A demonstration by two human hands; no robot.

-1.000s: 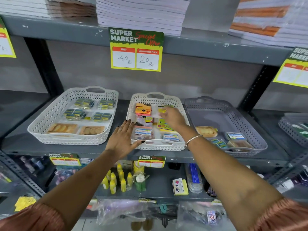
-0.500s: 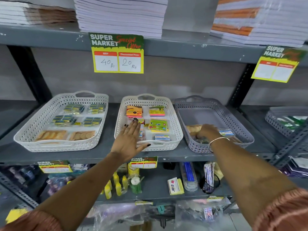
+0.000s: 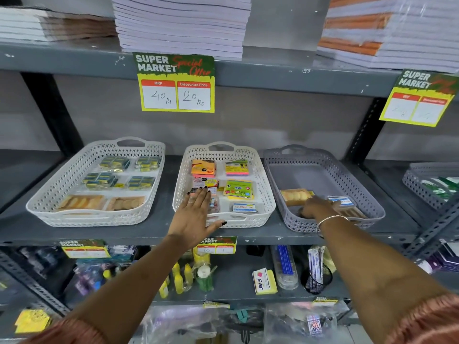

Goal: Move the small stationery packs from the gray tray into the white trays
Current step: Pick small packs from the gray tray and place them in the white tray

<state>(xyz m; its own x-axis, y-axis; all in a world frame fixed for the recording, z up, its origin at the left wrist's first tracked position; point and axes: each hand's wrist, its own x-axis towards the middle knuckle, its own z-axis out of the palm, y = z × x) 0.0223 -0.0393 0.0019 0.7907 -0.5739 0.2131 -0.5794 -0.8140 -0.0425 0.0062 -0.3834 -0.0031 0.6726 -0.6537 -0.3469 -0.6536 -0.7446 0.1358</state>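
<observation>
Head view of a gray metal shelf [image 3: 154, 234] carrying three perforated trays side by side. The left white tray [image 3: 62, 184] holds green-and-blue packs at the back and tan packs at the front. The middle white tray [image 3: 265, 194] holds coloured note-pad packs and small labelled boxes. The gray tray [image 3: 347, 175], on the right, holds a tan pack [image 3: 295, 196] near its left wall and a blue-and-white labelled pack [image 3: 344, 201] beside the right hand [image 3: 316, 209]. The right hand reaches into the front of the gray tray, fingers curled downward onto its contents; whether it grips a pack cannot be told. The left hand [image 3: 195, 216] lies flat and spread, holding nothing, over the front left part of the middle white tray. A price sign [image 3: 175, 83] hangs from the shelf above.
</observation>
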